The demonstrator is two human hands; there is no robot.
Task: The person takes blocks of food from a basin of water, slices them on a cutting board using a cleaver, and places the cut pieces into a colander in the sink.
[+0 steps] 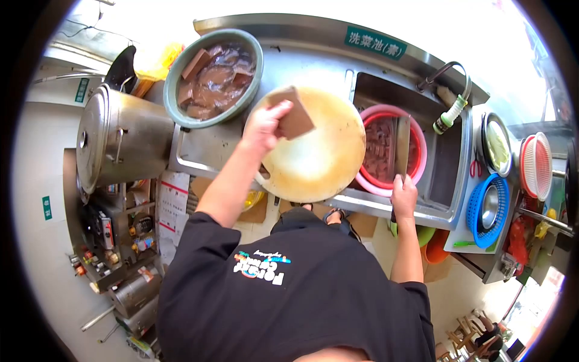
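My left hand [268,125] grips a flat brown block [297,114] above the left part of a round cutting board [319,151]. In my right hand [404,196] is the handle of a cleaver [402,145]; its blade is over a red basin [415,163] of cut brown pieces [379,148]. That basin sits inside a pink one [366,182] at the sink. Behind and left of the board, a green tub [258,78] holds more brown blocks [196,64] in dark liquid.
A large steel pot [142,142] stands at the left. The faucet [449,117] hangs over the sink [386,90] at the back right. On the right are a blue basket [472,211] and a white strainer [541,166]. Someone's dark-clothed body shows at the lower right.
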